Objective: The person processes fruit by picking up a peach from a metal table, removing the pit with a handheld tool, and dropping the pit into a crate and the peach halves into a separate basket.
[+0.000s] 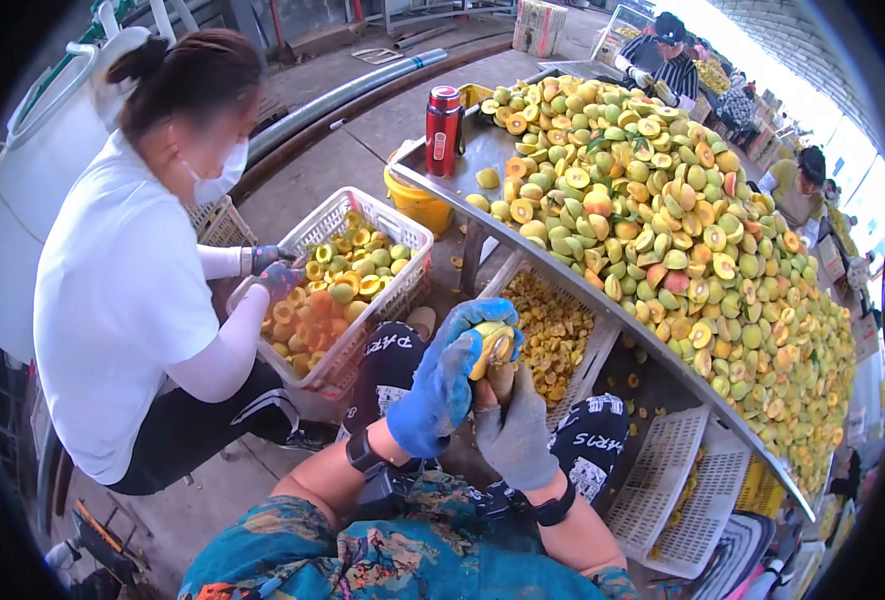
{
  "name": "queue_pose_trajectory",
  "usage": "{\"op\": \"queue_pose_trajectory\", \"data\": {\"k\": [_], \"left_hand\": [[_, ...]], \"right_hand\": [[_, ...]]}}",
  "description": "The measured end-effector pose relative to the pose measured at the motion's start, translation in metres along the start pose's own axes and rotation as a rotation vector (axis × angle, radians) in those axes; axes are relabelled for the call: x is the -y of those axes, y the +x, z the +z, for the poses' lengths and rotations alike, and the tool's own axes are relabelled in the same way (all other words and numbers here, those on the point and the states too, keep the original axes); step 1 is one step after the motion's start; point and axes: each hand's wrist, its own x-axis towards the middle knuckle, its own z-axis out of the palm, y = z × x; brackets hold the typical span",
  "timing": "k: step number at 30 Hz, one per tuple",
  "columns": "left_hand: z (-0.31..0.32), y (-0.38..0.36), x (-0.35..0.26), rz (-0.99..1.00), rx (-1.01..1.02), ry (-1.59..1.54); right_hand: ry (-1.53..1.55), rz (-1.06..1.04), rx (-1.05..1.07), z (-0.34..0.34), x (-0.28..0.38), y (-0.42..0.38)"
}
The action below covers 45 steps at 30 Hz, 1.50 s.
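Observation:
My left hand (444, 375), in a blue glove, is closed round a cut piece of yellow-green fruit (494, 345). Close against it, my right hand (515, 425) wears a grey glove with bare fingertips showing. Its thumb and fingers are pressed together at the fruit's lower side; whether they grip a small tool or part of the fruit cannot be made out. Both hands are above my lap, in front of a white crate (602, 350) of small yellow pieces. Halved fruit (662, 215) is heaped on the metal table to the right.
A co-worker (122, 290) sits at the left, hands over a white crate (417, 255) of halved fruit. A red flask (443, 130) stands on the table corner (472, 150), above a yellow bucket (417, 200). White baskets (702, 490) lie at lower right. Other people work farther back.

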Motion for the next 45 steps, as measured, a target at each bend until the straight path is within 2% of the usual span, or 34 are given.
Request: {"op": "queue_pose_trajectory", "data": {"k": [5, 7, 10, 15, 21, 26, 28, 30, 32, 33, 36, 37, 39, 40, 41, 42, 43, 44, 45], "left_hand": [[-0.001, -0.007, 0.003, 0.051, 0.045, -0.035], [0.0, -0.009, 0.006, -0.023, -0.006, -0.164], [0.004, -0.01, 0.005, -0.049, -0.04, -0.102], [0.005, -0.01, 0.011, -0.151, -0.113, -0.182], [0.007, -0.011, 0.012, -0.16, -0.12, -0.027], [-0.003, -0.015, 0.033, -0.086, -0.138, 0.082], [-0.002, -0.016, 0.031, -0.101, -0.141, 0.055], [-0.005, -0.015, 0.03, -0.11, -0.146, 0.029], [-0.014, -0.009, 0.027, -0.201, 0.019, 0.021], [-0.011, -0.006, 0.022, -0.208, 0.016, 0.021], [-0.003, 0.001, 0.012, -0.245, 0.056, -0.006], [-0.007, 0.001, 0.016, -0.22, 0.104, -0.073], [-0.014, 0.008, 0.024, -0.163, 0.118, -0.142], [-0.015, 0.014, 0.029, -0.098, 0.245, -0.094], [-0.023, 0.017, 0.032, -0.032, 0.349, -0.021], [-0.027, 0.02, 0.042, -0.063, 0.319, 0.016], [-0.031, 0.023, 0.052, -0.103, 0.287, 0.051], [-0.031, 0.025, 0.05, -0.125, 0.314, 0.15], [-0.033, 0.025, 0.045, -0.154, 0.364, 0.24]], "right_hand": [[0.009, 0.107, 0.049, 0.0, 0.017, -0.009], [0.017, 0.119, 0.058, -0.001, 0.019, -0.01], [0.049, 0.159, 0.07, -0.004, 0.02, -0.01], [0.008, 0.255, 0.131, -0.01, 0.02, -0.011], [0.113, 0.237, 0.109, -0.009, 0.009, -0.014], [0.162, 0.262, 0.14, -0.004, -0.006, -0.019], [0.198, 0.266, 0.158, -0.007, 0.002, -0.017], [0.446, 0.582, 0.379, -0.018, 0.014, -0.011], [0.515, 0.512, 0.324, -0.005, 0.0, -0.02], [0.579, 0.441, 0.267, 0.0, -0.004, -0.025], [0.517, 0.368, 0.171, -0.002, 0.004, -0.023], [0.509, 0.365, 0.19, -0.009, 0.01, -0.019], [0.549, 0.767, 0.471, -0.029, 0.018, -0.008], [0.531, 0.754, 0.481, -0.029, 0.013, -0.009], [0.35, 0.5, 0.397, -0.021, -0.004, -0.014], [0.2, 0.495, 0.419, -0.022, -0.01, -0.014], [0.07, 0.31, 0.436, -0.016, -0.031, -0.015], [0.244, 0.332, 0.374, -0.011, -0.021, -0.014], [0.222, 0.524, 0.476, -0.019, -0.011, -0.007]]}}
